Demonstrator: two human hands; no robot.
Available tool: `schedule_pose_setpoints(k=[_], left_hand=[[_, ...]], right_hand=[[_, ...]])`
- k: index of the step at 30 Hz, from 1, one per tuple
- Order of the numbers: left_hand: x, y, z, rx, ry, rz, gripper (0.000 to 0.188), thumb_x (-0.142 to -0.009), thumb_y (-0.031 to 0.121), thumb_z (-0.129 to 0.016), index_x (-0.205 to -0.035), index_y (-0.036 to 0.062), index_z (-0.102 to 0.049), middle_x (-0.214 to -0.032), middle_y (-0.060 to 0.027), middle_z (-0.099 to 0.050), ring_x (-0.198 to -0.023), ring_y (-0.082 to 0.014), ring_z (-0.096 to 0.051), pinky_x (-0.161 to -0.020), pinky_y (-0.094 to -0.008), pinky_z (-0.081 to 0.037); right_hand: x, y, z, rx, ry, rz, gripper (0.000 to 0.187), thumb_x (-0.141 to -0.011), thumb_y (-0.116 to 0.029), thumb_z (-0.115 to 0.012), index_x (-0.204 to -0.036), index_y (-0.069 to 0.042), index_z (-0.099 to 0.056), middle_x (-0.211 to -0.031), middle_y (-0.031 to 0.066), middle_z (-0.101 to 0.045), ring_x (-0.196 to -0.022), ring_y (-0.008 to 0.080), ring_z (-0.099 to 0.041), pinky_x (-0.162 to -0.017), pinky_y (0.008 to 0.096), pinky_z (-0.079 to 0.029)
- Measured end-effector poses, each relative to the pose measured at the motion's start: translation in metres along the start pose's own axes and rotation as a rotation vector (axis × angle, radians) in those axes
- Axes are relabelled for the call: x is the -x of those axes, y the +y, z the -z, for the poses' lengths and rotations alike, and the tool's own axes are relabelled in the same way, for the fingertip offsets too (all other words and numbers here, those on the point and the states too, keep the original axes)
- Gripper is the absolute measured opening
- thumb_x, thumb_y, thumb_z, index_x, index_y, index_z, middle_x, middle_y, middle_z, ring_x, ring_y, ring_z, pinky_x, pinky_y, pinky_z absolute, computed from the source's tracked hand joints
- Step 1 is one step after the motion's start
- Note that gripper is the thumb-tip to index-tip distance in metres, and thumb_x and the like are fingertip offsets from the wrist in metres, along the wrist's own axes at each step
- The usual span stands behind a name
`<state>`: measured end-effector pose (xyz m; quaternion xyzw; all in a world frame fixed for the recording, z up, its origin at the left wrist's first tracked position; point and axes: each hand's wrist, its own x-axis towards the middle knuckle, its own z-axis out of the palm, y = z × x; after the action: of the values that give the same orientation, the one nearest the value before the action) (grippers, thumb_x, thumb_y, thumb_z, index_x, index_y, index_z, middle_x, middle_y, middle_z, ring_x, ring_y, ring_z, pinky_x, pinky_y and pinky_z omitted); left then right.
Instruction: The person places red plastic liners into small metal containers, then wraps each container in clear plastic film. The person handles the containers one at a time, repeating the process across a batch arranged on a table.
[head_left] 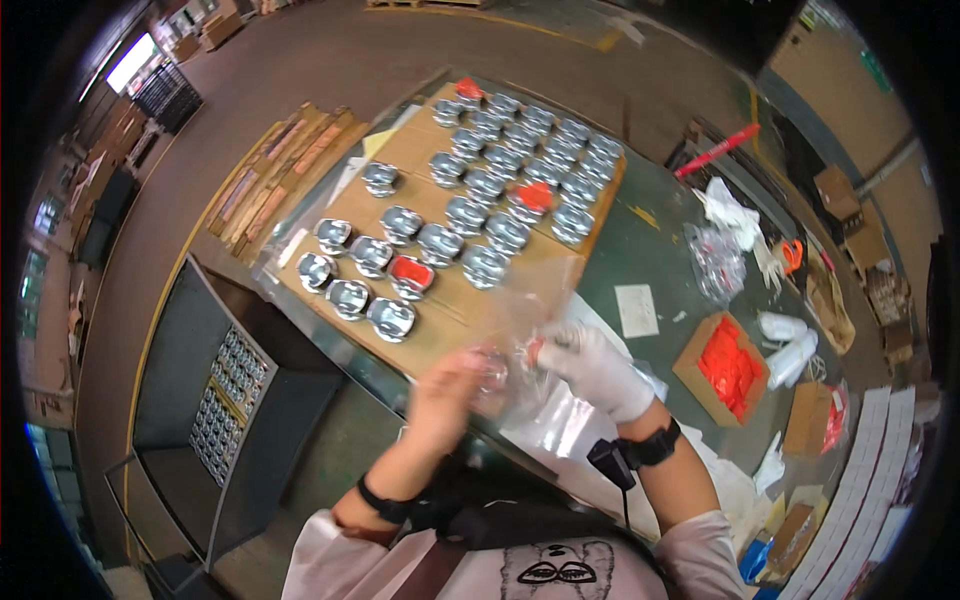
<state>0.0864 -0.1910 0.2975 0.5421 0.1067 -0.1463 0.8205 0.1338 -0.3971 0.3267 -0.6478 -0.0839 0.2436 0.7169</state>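
Clear plastic bag (528, 303), quantity one, was located between the two hands, above the near edge of the bench (655, 270). The right hand (603, 372), in a white glove, was closed, its fingers pinching the bag. The left hand (447, 388), bare, had its fingers curved against the lower left of the bag, beside a shiny piece; blur concealed how far they were closed, and whether that piece lay inside the bag could not be determined.

Metal parts (440, 243), approximately thirty, stood on cardboard (412, 147) on the bench. Three carried red pieces (535, 195) on top. One open cardboard box (692, 368) containing red material was positioned right of the right hand. One white card (637, 311) lay flat beyond that hand; any marking on it was too small to read. The shirt bore one black line drawing (556, 572).
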Motion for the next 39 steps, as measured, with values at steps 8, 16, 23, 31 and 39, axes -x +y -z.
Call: schedule_pose_setpoints(k=[8, 16, 23, 31, 39], left_hand=[[0.069, 0.131, 0.178, -0.311, 0.664, -0.589, 0.027, -0.100, 0.022, -0.052, -0.111, -0.0001, -0.063, -0.072, 0.0058, -0.048, -0.058, -0.0027, -0.041, -0.052, -0.0187, -0.032], [-0.010, 0.138, 0.108, -0.934, 0.269, -0.759, 0.031, -0.093, 0.002, -0.052, -0.123, -0.0004, -0.060, -0.085, -0.0059, -0.058, -0.071, -0.0129, -0.052, -0.066, -0.0258, -0.043], [-0.020, -0.046, -0.127, -1.322, -0.914, -0.718, 0.024, -0.083, 0.016, -0.064, -0.106, 0.0089, -0.067, -0.084, -0.0165, -0.065, -0.077, -0.0361, -0.063, -0.068, -0.0444, -0.052], [0.063, -0.297, -0.208, -0.684, -0.987, 0.621, 0.027, -0.098, 0.018, -0.048, -0.116, 0.0035, -0.062, -0.093, -0.0078, -0.069, -0.074, -0.0183, -0.064, -0.069, -0.0296, -0.053], [0.134, -0.264, -0.261, -1.003, -1.436, -0.729, 0.034, -0.100, 0.020, -0.048, -0.114, -0.0063, -0.063, -0.099, -0.0192, -0.070, -0.087, -0.0218, -0.067, -0.080, -0.0321, -0.051]], right_hand=[[-0.207, 0.050, -0.120, 1.392, 0.136, -0.033, 0.019, -0.085, -0.017, -0.059, -0.090, -0.003, -0.070, -0.089, 0.0177, -0.070, -0.085, 0.0312, -0.070, -0.067, 0.0415, -0.056], [-0.120, -0.006, -0.051, 0.750, 0.238, -0.174, 0.024, -0.084, -0.026, -0.062, -0.091, -0.003, -0.066, -0.085, 0.0124, -0.068, -0.065, 0.0228, -0.066, -0.060, 0.0374, -0.052], [0.180, 0.003, -0.028, 0.003, 0.966, 0.303, 0.027, -0.092, -0.018, -0.059, -0.112, -0.002, -0.050, -0.096, 0.0080, -0.061, -0.077, 0.0175, -0.062, -0.065, 0.0316, -0.053], [0.342, 0.229, -0.030, 0.619, 1.445, 0.090, 0.025, -0.084, -0.012, -0.055, -0.107, -0.001, -0.057, -0.107, 0.0195, -0.059, -0.102, 0.0365, -0.058, -0.087, 0.0416, -0.047], [0.388, 0.204, 0.008, 0.471, 1.455, -0.358, 0.021, -0.081, -0.018, -0.058, -0.080, -0.001, -0.070, -0.077, 0.0187, -0.068, -0.069, 0.0376, -0.067, -0.060, 0.0464, -0.053]])
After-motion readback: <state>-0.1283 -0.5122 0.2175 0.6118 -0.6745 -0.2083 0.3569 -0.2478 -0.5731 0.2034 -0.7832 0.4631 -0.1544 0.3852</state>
